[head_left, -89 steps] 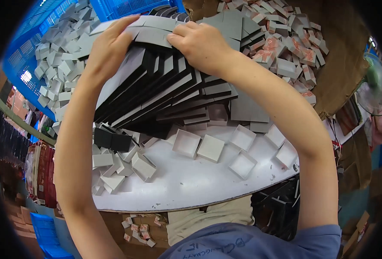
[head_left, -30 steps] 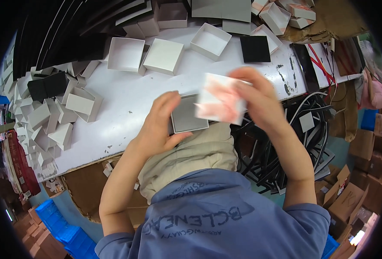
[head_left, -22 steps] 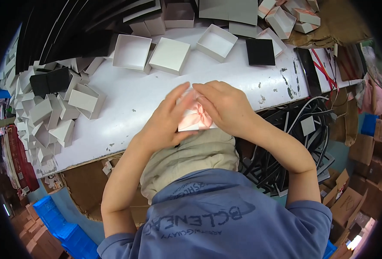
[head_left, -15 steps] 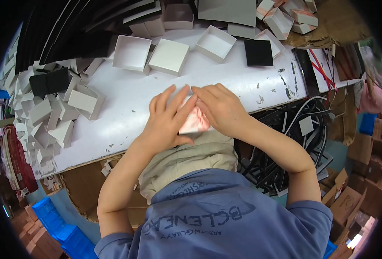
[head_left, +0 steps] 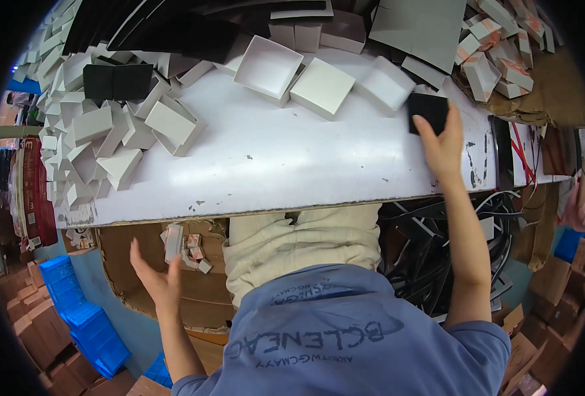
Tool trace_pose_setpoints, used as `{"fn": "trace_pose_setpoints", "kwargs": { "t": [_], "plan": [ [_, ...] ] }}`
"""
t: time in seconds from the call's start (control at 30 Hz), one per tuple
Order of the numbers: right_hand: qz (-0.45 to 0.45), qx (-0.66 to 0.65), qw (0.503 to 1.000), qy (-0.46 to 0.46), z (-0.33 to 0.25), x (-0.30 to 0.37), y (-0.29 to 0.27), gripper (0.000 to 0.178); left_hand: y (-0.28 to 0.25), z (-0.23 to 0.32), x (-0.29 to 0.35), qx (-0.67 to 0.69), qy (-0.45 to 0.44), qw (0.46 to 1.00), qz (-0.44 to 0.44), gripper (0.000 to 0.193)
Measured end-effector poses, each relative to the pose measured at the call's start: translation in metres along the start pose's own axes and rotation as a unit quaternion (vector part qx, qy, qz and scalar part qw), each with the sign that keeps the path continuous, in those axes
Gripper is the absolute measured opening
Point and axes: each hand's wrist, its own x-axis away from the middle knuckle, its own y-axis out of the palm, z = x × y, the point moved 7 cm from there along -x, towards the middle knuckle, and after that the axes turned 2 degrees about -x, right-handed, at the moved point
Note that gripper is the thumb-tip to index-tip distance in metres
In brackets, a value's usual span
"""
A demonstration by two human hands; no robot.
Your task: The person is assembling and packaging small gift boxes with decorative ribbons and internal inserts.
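Tabletop [head_left: 273, 171] was white, its middle bare, with grey and white box halves [head_left: 94, 145] heaped along its left edge and open white trays [head_left: 266, 66] at the back. Cardboard carton [head_left: 140, 264] sat below the near edge on the left, a few small pink-and-white boxes [head_left: 187, 244] lying in it.

Right hand [head_left: 441, 142] was stretched to the far right of the tabletop, fingers laid on the lower edge of a small black square lid [head_left: 428, 109]; the grip looked not closed yet, contact only, lid flat on the surface. Left hand [head_left: 157, 280] hung over the carton, palm spread wide, holding nothing.

My judgement: the black lid is the piece being fetched. To do it well I would slide it clear of the white box [head_left: 388, 82] just beside it, pinch opposite edges, and lift level so the neighbours stay put. Risk: thin lid slipping from a fingertip hold.
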Motion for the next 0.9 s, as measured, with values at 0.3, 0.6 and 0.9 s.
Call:
{"fn": "trace_pose_setpoints", "kwargs": {
  "t": [0.3,0.6,0.9],
  "plan": [
    [0.012,-0.049,0.989,-0.141,-0.094,0.012,-0.011,0.027,0.115,0.187,-0.16,0.077,0.215,0.972,-0.063,0.068],
    [-0.09,0.001,0.969,-0.232,-0.096,0.064,-0.023,0.038,0.068,0.221,-0.08,0.264,0.43,0.859,-0.081,0.073],
    [-0.359,-0.067,0.847,-0.386,-0.178,0.103,0.025,0.034,0.122,0.234,-0.032,0.319,0.332,0.855,-0.239,0.096]
  ]
}}
